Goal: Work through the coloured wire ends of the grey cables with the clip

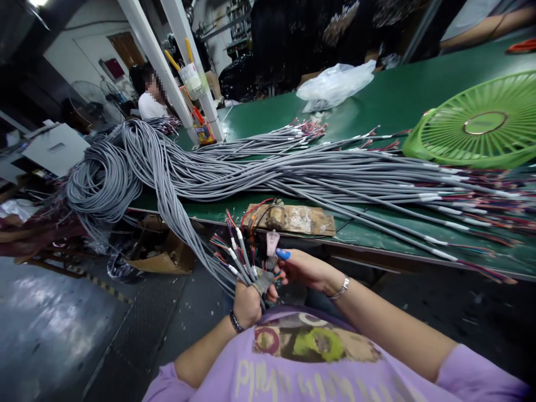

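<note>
Your left hand [247,304] clasps the near cable bundle [247,259], right hand [305,270] pinch cannot be told; slackening that clasp could let fanned wire ends [220,243] slip.

Place: you are in a workshop or small factory, with cable in bulk.
Workbench [402,84]: long and green-topped, it stretches across in front of you.
Grey cables [251,173]: they lie heaped along the bench, coiled to your left, many ends bared to coloured wires.
White posts [157,67]: beside them you see a holder [193,82] with yellow sticks.
Floor [50,318]: it is bare and grey, with striped tape [109,288] to your left.
Co-worker [151,106]: beyond the posts, you see a person in white.
</note>
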### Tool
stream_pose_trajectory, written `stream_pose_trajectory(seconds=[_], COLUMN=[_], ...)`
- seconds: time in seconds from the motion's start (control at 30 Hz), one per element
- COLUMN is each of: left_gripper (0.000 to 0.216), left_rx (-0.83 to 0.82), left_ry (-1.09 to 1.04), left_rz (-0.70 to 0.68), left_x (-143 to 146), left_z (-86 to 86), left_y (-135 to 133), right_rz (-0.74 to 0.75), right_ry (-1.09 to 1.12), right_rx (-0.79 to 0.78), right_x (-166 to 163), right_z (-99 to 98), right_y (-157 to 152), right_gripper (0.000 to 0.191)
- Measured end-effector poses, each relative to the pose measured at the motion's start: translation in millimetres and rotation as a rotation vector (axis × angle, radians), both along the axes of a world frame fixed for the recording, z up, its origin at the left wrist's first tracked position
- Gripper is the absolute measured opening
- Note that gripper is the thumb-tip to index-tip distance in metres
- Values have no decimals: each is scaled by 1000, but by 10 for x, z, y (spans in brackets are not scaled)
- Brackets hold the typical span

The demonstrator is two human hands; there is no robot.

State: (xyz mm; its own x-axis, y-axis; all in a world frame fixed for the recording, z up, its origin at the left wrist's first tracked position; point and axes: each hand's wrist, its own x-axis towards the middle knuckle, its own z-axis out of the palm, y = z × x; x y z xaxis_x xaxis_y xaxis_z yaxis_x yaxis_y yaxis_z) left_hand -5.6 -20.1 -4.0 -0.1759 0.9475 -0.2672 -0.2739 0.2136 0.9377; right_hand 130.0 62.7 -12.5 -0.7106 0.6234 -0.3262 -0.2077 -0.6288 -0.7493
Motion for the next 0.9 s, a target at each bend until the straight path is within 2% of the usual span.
stream_pose_trajectory(seconds=[0.13,0.3,0.37,0.43,0.53,0.63,0.77,0.9], left_gripper=[40,34,33,35,38,39,42,40], left_rx=[26,-68,-97,-101,-78,-59,-19,-27], left_ry=[119,193,207,200,151,97,81,81], left_rz=[-74,-383,-406,-336,-149,-40,-54,-176], left_x=[-38,-92,-108,-115,-104,-83,-81,-131], left_z=[-88,-76,-74,-89,-132,-189,-254,-178], left_y=[-49,-42,-40,-39,-28,-8,6,-10], right_rz=[72,203,171,32,-152,-115,-130,-62], right_ry=[-132,-188,-205,-247,-293,-229,-53,78], right_rx=[193,476,532,506,346,249,242,183], right_x=[61,29,22,31,64,70,-10,-99], right_z=[80,181,178,137,39,-20,21,79], right_y=[-9,-55,-81,-104,-156,-264,-406,-404], right_gripper=[33,22,22,27,37,38,32,29])
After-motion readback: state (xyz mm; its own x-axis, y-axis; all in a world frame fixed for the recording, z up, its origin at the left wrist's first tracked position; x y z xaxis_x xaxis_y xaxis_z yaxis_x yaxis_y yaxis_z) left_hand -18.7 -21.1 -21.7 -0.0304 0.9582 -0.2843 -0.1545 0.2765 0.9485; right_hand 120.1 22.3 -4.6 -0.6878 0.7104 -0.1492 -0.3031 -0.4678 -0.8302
